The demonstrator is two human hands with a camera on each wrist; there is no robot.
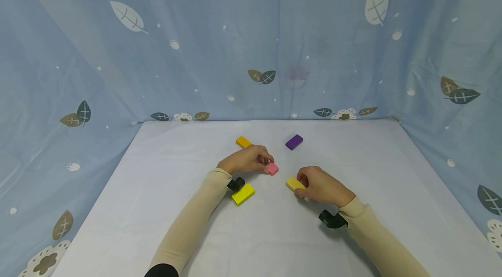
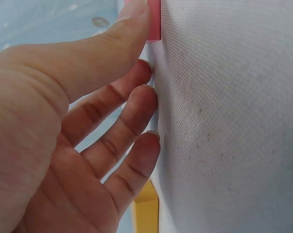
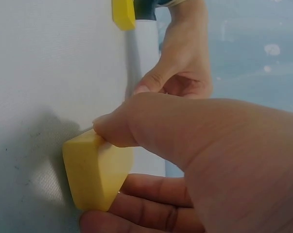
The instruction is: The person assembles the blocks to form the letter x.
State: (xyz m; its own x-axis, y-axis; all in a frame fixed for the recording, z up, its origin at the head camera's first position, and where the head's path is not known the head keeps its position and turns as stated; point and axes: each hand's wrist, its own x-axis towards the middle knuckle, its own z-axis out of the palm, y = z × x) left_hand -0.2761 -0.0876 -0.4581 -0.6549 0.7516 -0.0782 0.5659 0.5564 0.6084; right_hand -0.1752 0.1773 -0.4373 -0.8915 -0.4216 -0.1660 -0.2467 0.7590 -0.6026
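A pink block [image 1: 272, 168] lies at the middle of the white table, pinched by my left hand [image 1: 249, 159] at its near end. In the left wrist view the thumb [image 2: 112, 43] presses the pink block [image 2: 155, 24], while three other fingers hang loosely below and the index finger is hidden. To the right, my right hand [image 1: 323, 185] grips a pale yellow block [image 1: 294, 184] between thumb and fingers. The right wrist view shows that pale yellow block [image 3: 83, 172] close to the cloth, its far part covered by the thumb.
Beside the left wrist lies a bright yellow block [image 1: 243, 194]. An orange-yellow block [image 1: 243, 141] sits behind the left hand, partly covered by it. Farther back on the right is a purple block [image 1: 294, 142]. A blue patterned curtain [image 1: 204, 50] surrounds the white tabletop [image 1: 157, 172].
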